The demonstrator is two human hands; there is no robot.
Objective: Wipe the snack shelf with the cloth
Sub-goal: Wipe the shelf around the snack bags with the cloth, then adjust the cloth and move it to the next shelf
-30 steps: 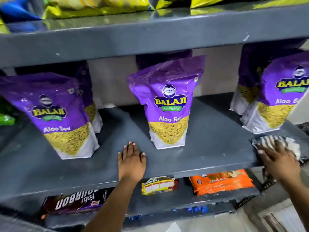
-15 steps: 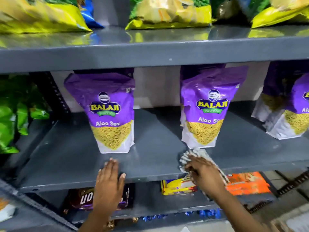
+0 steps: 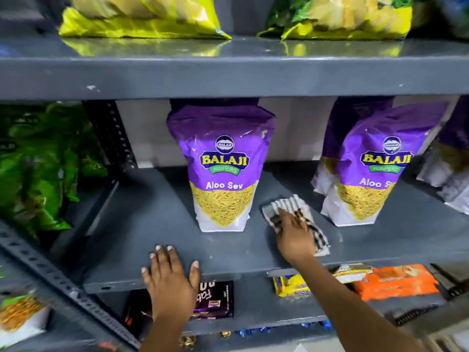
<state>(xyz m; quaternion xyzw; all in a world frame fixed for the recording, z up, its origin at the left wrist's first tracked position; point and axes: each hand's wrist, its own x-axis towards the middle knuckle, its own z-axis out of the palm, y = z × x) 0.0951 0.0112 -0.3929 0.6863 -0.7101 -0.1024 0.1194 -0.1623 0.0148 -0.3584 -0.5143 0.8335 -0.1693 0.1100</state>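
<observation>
The grey metal snack shelf [image 3: 142,224] runs across the middle of the view. My right hand [image 3: 291,232] presses a striped black-and-white cloth [image 3: 286,203] flat on the shelf, in the gap between two purple Aloo Sev bags [image 3: 223,168] [image 3: 373,171]. The cloth sticks out beyond my fingers toward the back and trails to the front edge on the right. My left hand [image 3: 170,275] rests palm down with fingers spread on the shelf's front edge, in front of the left purple bag, holding nothing.
More purple bags [image 3: 454,158] stand at the far right. Green bags [image 3: 38,168] fill the bay to the left, beyond a perforated upright [image 3: 111,138]. Yellow bags [image 3: 142,19] lie on the shelf above. Biscuit packs [image 3: 396,283] sit on the shelf below.
My right hand has swept the cloth leftward along the shelf from its right end, then deeper between the two bags. My left hand has stayed flat on the front edge while the view shifted left.
</observation>
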